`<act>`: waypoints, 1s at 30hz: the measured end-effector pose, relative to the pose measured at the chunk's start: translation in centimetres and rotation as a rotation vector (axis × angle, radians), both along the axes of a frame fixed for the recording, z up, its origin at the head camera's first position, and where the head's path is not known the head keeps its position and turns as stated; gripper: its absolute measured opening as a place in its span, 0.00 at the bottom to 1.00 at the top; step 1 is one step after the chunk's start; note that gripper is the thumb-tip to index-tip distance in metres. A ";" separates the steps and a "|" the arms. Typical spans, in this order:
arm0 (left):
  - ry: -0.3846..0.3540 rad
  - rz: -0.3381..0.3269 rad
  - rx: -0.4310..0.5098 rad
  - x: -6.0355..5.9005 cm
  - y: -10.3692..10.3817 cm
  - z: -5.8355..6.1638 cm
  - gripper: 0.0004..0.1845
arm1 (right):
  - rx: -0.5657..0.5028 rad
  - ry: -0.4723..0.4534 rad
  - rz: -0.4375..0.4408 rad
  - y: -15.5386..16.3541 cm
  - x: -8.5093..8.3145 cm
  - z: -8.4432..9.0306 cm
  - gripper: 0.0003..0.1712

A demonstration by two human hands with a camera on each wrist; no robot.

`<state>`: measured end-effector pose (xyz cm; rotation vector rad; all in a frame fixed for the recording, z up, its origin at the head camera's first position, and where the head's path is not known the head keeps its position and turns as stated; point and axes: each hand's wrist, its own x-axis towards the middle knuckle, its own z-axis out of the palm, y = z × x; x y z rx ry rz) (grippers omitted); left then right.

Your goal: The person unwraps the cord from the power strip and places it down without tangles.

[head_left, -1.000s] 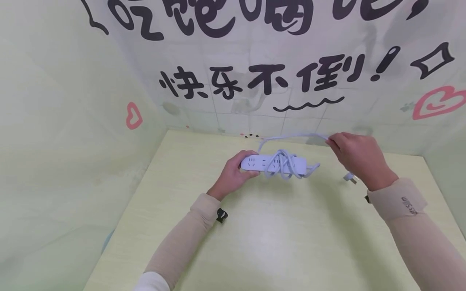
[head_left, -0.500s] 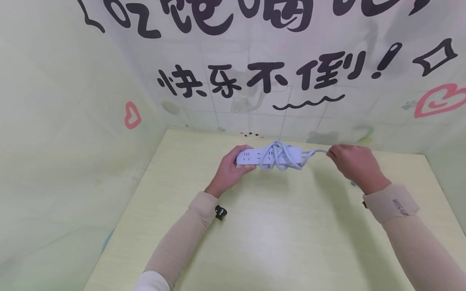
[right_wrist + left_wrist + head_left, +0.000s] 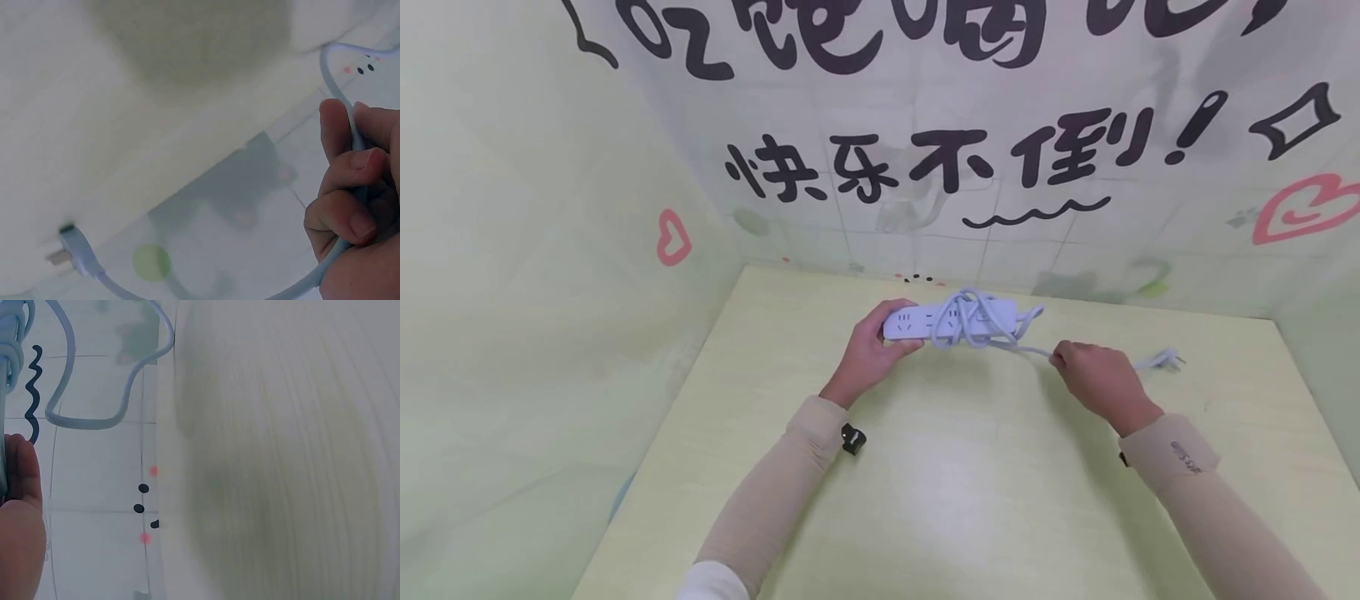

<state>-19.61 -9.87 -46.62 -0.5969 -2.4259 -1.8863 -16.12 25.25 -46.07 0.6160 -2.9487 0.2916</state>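
In the head view a white power strip (image 3: pixel 917 321) is held above the table, its sockets facing me. My left hand (image 3: pixel 872 346) grips its left end, thumb below and fingers behind. Loops of white cord (image 3: pixel 973 321) wind round the strip's right half. To the right, my right hand (image 3: pixel 1101 379) holds the free length of cord, which runs from the strip's lower edge. Beyond that hand the plug (image 3: pixel 1167 358) hangs at the cord's end. In the right wrist view fingers (image 3: pixel 340 215) curl round the cord, and the plug (image 3: pixel 76 250) dangles at lower left.
A pale wood-grain table (image 3: pixel 955 492) lies under both hands. Behind it stands a wall covering (image 3: pixel 925 242) with black lettering and pink hearts. Pale sheeting (image 3: pixel 550 333) closes off the left side, and another sheet the right.
My right hand has come down and to the left, bringing the cord from above and behind the strip to below its right part. The left hand and strip shifted slightly left and up.
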 end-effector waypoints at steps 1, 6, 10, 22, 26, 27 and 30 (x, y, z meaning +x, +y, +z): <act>0.001 0.000 0.002 0.0 0.0 0.0 0.28 | -0.008 -0.026 -0.013 0.0 0.1 -0.5 0.07; 0.009 -0.007 0.018 -0.2 0.1 0.3 0.29 | -0.032 -0.114 -0.063 0.4 0.7 -2.6 0.07; 0.008 -0.007 0.016 -0.2 0.2 0.6 0.28 | -0.026 -0.104 -0.062 0.3 1.1 -3.4 0.03; -0.005 -0.016 0.018 -0.1 0.4 0.5 0.28 | 0.057 0.045 -0.093 -2.2 0.5 -2.8 0.13; -0.007 -0.021 0.022 0.0 0.6 0.5 0.28 | -0.026 -0.025 -0.088 -4.2 -0.5 -2.8 0.28; -0.008 -0.022 0.022 0.1 0.7 0.5 0.28 | -0.065 -0.032 -0.076 -4.8 -0.8 -2.8 0.32; -0.008 -0.031 0.023 0.3 1.0 0.6 0.28 | -0.190 0.014 0.003 -6.6 -1.8 -3.2 0.41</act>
